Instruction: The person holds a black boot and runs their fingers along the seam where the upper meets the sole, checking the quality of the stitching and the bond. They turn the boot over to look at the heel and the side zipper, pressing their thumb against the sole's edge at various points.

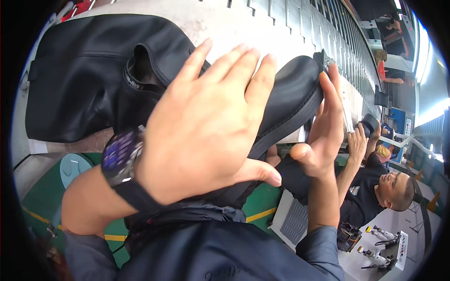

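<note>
- Left hand [206,126] lay flat and open on my black boot [286,93].
- Right hand [323,136] cupped its toe loosely; it could have slipped free.

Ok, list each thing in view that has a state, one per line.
Black boot: held up off the bench, tilted, sole facing down and right.
Left hand: laid flat over the boot, fingers spread, not curled.
Right hand: open, palm against the boot's toe end.
Second black boot: lying on its side on the bench, shaft mouth open.
Wristwatch: strapped on the left wrist, screen lit.
</note>
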Tool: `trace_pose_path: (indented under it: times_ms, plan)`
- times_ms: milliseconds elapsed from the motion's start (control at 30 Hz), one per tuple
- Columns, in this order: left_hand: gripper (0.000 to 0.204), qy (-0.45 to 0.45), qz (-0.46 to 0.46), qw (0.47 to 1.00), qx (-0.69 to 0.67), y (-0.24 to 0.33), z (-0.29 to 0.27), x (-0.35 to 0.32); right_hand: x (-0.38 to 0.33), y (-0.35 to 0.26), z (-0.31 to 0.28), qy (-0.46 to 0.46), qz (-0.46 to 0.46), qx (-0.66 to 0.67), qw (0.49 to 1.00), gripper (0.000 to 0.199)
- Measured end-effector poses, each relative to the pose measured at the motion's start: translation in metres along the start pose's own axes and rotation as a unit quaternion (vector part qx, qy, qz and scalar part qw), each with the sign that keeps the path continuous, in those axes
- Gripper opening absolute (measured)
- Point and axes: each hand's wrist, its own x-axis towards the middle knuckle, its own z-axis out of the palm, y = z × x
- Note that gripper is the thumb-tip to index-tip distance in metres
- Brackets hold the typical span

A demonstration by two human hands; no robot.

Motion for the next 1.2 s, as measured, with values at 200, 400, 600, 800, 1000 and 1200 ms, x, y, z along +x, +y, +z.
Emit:
trace_pose_path:
  times_ms: [200, 400, 600, 800, 1000, 1200]
  plan:
    - [0.109, -0.042, -0.019, 0.999, -0.004, 0.009, 0.002, 0.012, 0.000, -0.011, 0.028, 0.077, -0.006, -0.040, 0.996, 0.122]
    - [0.097, -0.044, -0.024, 0.999, -0.008, 0.004, 0.002, 0.014, 0.030, 0.013, 0.008, 0.125, 0.098, 0.232, 0.960, 0.067]
    - [0.094, -0.010, -0.022, 1.000, -0.013, 0.006, 0.007, 0.015, 0.106, 0.002, 0.021, 0.124, 0.232, 0.196, 0.945, 0.058]
    - [0.056, -0.057, -0.014, 0.997, 0.054, -0.013, -0.008, 0.024, 0.086, 0.001, 0.018, 0.349, 0.122, 0.091, 0.925, 0.034]
    - [0.046, -0.002, 0.011, 0.997, 0.071, -0.021, 0.005, 0.014, -0.027, -0.066, 0.022, -0.025, 0.354, 0.196, 0.914, 0.056]
    - [0.046, 0.048, 0.022, 0.997, 0.063, -0.032, 0.014, 0.010, -0.033, -0.070, 0.038, -0.127, 0.360, 0.093, 0.920, 0.062]
